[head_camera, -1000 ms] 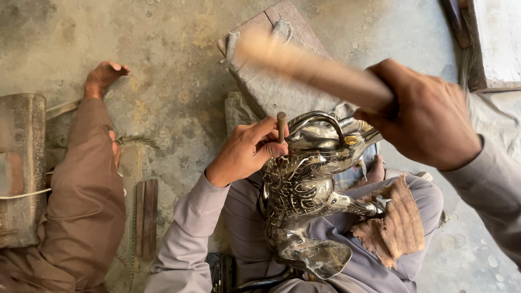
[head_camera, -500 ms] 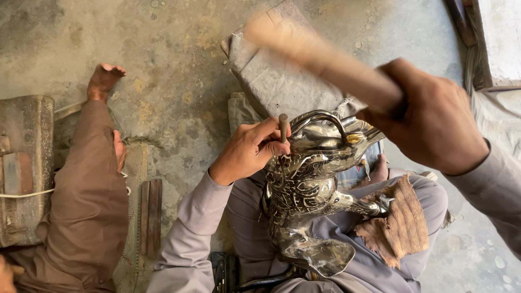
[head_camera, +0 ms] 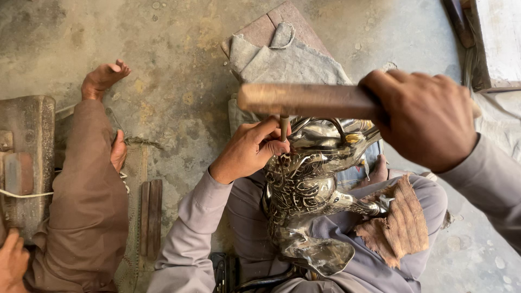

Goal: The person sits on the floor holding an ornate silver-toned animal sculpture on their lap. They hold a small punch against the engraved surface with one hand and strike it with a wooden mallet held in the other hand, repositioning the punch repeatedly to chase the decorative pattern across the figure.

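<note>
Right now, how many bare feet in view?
3. One foot at upper left on the floor, a second tucked against the brown trouser leg, a third beside the metal vessel. Others may be hidden.

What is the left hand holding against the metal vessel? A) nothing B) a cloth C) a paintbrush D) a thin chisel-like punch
D: the left hand pinches a thin punch upright on the ornate metal vessel, under the wooden mallet gripped by the right hand.
</note>
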Demonstrator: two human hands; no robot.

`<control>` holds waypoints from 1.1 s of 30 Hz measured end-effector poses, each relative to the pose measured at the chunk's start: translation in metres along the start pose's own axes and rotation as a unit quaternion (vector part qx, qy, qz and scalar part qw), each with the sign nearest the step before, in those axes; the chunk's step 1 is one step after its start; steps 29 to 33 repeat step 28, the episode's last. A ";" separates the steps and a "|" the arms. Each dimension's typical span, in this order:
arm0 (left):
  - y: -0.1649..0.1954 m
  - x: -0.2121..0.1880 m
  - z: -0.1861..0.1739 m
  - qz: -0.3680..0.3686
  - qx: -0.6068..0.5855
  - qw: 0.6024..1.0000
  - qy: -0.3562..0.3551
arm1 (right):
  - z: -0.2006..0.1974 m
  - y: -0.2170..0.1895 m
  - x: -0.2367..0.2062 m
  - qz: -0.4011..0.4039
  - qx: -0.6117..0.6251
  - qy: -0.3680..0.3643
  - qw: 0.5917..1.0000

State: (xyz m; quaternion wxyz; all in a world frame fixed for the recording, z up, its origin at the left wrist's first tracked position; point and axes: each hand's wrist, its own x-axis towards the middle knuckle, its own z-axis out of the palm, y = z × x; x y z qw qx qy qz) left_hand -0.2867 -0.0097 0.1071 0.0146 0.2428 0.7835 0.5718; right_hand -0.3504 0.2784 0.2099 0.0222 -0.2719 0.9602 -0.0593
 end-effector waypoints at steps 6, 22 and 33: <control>0.001 -0.001 0.000 -0.004 -0.013 1.000 0.003 | 0.000 -0.010 0.004 0.024 0.019 -0.083 0.996; -0.006 -0.003 0.003 -0.022 -0.023 1.000 0.002 | 0.010 -0.006 -0.003 -0.015 -0.092 0.020 0.995; -0.012 -0.005 0.003 -0.019 -0.019 1.000 -0.003 | 0.004 -0.007 -0.004 -0.004 -0.105 0.004 0.994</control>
